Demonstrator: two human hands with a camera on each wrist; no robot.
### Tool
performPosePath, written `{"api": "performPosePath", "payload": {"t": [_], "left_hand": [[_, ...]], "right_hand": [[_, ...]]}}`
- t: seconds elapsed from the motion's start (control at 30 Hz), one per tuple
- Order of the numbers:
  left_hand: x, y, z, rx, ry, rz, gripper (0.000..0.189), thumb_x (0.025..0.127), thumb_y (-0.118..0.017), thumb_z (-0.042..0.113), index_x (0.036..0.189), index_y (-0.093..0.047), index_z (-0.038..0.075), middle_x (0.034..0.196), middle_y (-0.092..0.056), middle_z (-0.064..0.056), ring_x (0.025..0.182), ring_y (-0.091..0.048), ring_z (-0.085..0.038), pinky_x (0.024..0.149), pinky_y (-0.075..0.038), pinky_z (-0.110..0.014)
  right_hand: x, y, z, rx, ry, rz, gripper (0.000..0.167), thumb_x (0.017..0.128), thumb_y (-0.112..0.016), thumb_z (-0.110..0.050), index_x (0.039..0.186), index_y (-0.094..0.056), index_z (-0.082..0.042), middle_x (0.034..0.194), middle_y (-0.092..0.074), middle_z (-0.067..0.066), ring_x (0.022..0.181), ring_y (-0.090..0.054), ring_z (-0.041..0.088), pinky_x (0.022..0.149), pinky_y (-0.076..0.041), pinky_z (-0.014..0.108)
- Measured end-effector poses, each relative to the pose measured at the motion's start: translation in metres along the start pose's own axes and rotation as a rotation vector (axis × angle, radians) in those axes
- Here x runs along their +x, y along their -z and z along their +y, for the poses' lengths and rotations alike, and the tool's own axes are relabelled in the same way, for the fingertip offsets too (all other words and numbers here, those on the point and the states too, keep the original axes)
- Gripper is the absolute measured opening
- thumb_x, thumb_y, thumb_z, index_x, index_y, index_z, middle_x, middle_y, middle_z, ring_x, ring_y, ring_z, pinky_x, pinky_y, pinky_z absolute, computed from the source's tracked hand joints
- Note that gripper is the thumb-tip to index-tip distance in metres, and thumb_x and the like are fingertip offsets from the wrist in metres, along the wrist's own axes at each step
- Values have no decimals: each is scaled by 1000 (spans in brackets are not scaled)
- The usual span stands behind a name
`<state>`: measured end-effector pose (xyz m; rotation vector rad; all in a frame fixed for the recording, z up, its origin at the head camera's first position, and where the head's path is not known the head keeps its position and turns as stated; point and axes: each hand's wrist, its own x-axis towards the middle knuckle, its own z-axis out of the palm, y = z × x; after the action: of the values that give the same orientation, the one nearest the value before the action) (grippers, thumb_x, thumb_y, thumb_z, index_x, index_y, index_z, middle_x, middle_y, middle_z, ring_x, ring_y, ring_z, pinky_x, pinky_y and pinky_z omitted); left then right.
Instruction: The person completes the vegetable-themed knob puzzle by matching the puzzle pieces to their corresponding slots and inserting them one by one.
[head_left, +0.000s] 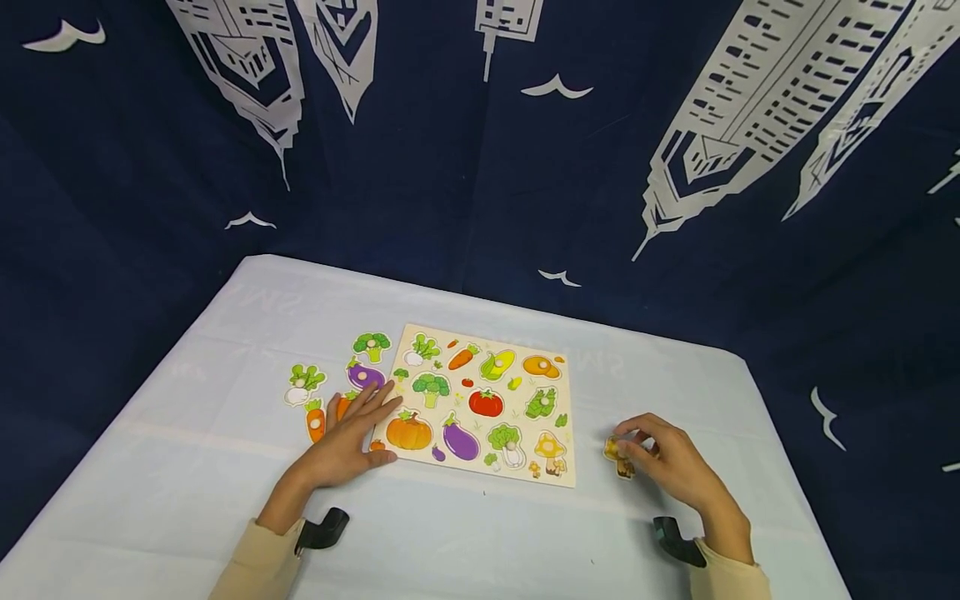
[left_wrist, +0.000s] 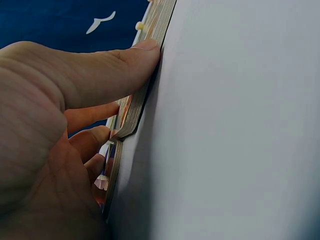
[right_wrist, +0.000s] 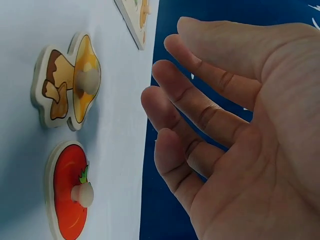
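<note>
My left hand point(head_left: 341, 446) rests at the lower left corner of a wooden vegetable puzzle board point(head_left: 519, 350), fingers spread over its left edge. In the left wrist view its thumb point(left_wrist: 120, 70) presses the board's side. The hand partly covers an orange pumpkin piece point(head_left: 345, 405). Right of the board, my right hand point(head_left: 671, 458) hovers beside a yellow mushroom piece point(head_left: 624, 468). In the right wrist view its loosely bent fingers point(right_wrist: 182, 92) stand apart from the knobbed mushroom. A red tomato piece point(right_wrist: 67, 195) lies beside that mushroom, hidden by the hand in the head view.
Loose broccoli point(head_left: 372, 348), eggplant point(head_left: 360, 375), radish point(head_left: 300, 387) and carrot point(head_left: 315, 423) pieces lie left of the board. A white cloth covers the table point(head_left: 480, 550). Behind it hangs a dark blue curtain point(head_left: 450, 183) with white building prints.
</note>
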<state>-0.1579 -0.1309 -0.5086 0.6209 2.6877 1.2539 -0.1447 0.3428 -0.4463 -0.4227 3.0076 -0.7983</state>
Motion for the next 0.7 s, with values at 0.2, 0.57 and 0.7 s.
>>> {"api": "performPosePath", "payload": {"t": [0.2,0.57,0.7], "left_hand": [[0,0,0,-5,5,1,78,82,-81,10,150,-45,5,166,-23,-15,153,-10,-43,115,16,-66],[-1,0,1,-2,2,2,78,81,-81,9,150,-45,4,165,-24,-16,153,-10,-43,114,16,-67],[-1,0,2,1,5,2,78,81,-81,9,150,-45,4,165,-24,-16,153,-10,-43,114,16,-67]], "right_hand": [[-1,-2,2,8,-34,-15,16,90,-74,-8,106,-71,-9,96,-66,-2,81,-54,6,64,-49,22],[-6,-9,6,8,-88,-56,19,88,-73,-2,106,-71,-10,97,-67,-1,80,-55,9,62,-47,22],[-6,-9,6,4,-95,-58,20,88,-73,0,105,-71,-9,98,-67,1,80,-55,10,63,-47,22]]}}
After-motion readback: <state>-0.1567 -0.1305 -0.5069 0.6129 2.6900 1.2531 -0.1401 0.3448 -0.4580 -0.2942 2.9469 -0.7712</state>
